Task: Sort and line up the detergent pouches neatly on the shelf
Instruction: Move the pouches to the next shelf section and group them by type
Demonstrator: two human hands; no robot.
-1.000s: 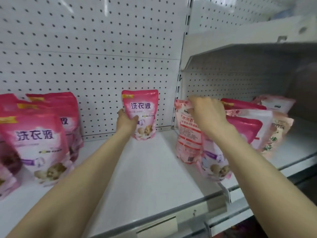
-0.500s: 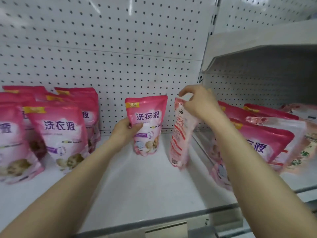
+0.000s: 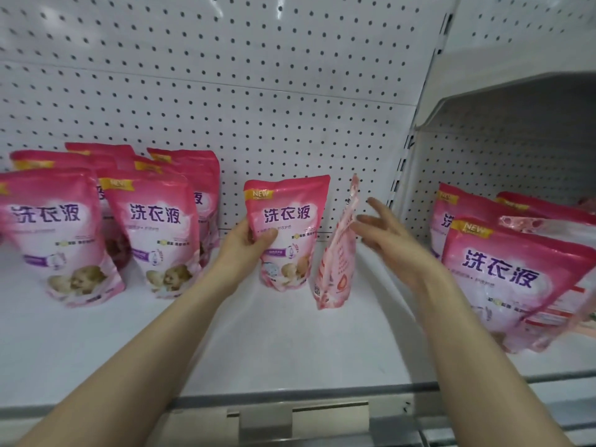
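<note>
Gripping pink pouch (image 3: 287, 233) by its edge in left hand (image 3: 248, 243); right hand (image 3: 390, 243) fingers (image 3: 382, 211) spread just beside edge-on pale pouch (image 3: 338, 253): best turn it face-front, flush in row on shelf (image 3: 258, 343).

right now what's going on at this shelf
A person is tidying detergent pouches on a white shelf. The left hand grips a pink pouch standing mid-shelf. The right hand is open, fingers spread, beside a paler pouch that stands edge-on just right of the pink one. A group of pouches stands at the left, and a looser heap leans on the right.
</note>
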